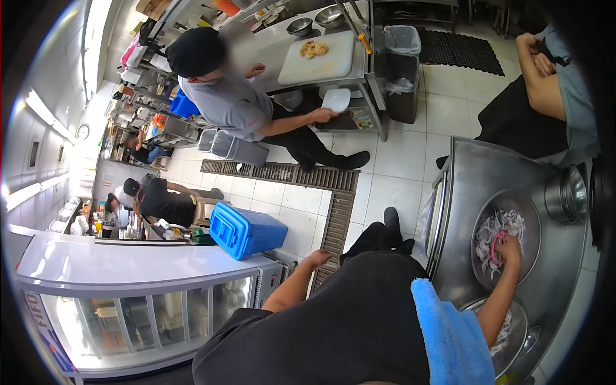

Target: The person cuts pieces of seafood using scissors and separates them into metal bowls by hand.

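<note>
My right hand (510, 249) reaches into a large metal bowl (531, 221) of pale, sliced strips (512, 221). Its fingers are closed on a pink looped tool (496, 247); the rest of the tool is hard to make out. Below my forearm, a second metal bowl (521, 350) holds similar pale strips. Both bowls rest on a steel table (468, 173). My left hand (319, 258) hangs over the floor beside my body, loosely open and holding nothing. A blue towel (446, 327) lies along my right side.
A person (224, 102) holds a white container (335, 101) beside a steel counter with a cutting board (327, 72). Another person's folded arms (545, 83) show at upper right. Stacked metal pots (564, 196), a blue cooler (247, 230), a glass-fronted fridge (147, 314) and floor grates surround me.
</note>
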### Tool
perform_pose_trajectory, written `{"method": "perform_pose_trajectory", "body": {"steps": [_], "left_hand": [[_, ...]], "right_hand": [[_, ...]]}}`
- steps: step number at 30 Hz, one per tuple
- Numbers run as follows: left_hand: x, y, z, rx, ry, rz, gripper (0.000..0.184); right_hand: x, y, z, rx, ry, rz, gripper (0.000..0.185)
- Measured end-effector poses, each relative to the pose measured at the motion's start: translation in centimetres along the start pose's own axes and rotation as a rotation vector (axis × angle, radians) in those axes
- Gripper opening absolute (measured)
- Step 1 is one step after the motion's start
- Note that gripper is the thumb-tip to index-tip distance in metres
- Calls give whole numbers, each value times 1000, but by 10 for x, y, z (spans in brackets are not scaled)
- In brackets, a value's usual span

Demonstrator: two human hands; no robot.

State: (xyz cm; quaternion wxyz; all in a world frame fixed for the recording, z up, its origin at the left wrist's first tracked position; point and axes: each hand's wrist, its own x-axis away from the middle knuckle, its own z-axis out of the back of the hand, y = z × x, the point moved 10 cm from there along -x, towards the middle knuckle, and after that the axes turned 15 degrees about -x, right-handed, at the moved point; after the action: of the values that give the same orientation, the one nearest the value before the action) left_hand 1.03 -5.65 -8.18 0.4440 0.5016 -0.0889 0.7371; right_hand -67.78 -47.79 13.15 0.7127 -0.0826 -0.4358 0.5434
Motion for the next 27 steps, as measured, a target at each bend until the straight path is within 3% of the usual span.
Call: {"method": "perform_pose_trajectory", "body": {"steps": [3, 8, 11, 12, 15, 18, 22, 27], "left_hand": [[40, 23, 12, 144, 46, 176, 54], [10, 37, 15, 58, 39, 116, 53], [-16, 35, 29, -276, 62, -123, 46], [-32, 33, 26, -577, 206, -408, 48], [-8, 14, 58, 53, 100, 131, 50], [-10, 21, 71, 61, 113, -44, 52], [-7, 16, 87, -20, 34, 19, 52], [-26, -26, 90, -59, -54, 99, 46]], "right_hand": [[4, 16, -11, 68, 9, 48, 29], [29, -5, 6, 207, 23, -8, 26], [12, 24, -1, 282, 73, 60, 24], [12, 31, -2, 294, 88, 73, 23], [18, 47, 3, 244, 123, -35, 22], [22, 41, 15, 197, 237, -83, 24], [45, -12, 24, 93, 492, 13, 24], [9, -6, -20, 4, 373, 47, 21]]}}
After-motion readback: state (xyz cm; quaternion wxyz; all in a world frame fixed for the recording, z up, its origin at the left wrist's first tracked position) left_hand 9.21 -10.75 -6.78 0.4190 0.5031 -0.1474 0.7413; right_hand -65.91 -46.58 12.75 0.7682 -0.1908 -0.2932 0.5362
